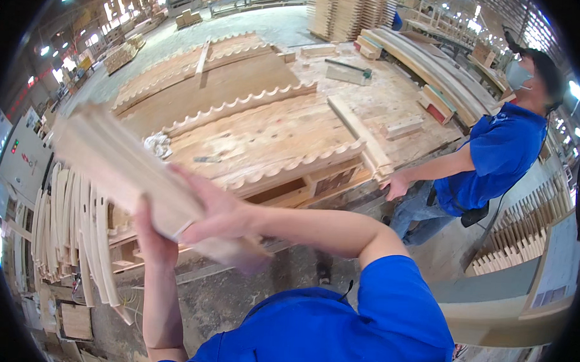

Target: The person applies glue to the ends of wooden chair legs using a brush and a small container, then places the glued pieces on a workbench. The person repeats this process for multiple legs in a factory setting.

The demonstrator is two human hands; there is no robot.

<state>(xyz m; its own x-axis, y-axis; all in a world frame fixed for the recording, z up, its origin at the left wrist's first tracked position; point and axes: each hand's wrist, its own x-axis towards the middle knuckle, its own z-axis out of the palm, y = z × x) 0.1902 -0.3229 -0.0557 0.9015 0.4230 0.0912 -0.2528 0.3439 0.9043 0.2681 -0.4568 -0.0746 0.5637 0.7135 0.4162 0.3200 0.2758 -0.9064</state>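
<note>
A thick length of pale wooden boards (127, 169), seemingly several stacked together and blurred by motion, slants across my front above the near side of the bench. From below, my left hand (155, 235) supports it with the thumb up along its side. My right hand (215, 207) is wrapped over it closer to its near end. Beyond it lie wooden rails with scalloped edges (241, 103), set in rows across the wooden workbench (266, 132). A white crumpled cloth (157, 144) rests near the raised boards.
At the right stands a person in a blue shirt (505, 153), one hand at the end of a wooden bar (358, 135). Curved wooden strips (68, 218) hang at the left. A green-handled tool (349, 71) lies on the bench; stacked timber (350, 14) rises behind.
</note>
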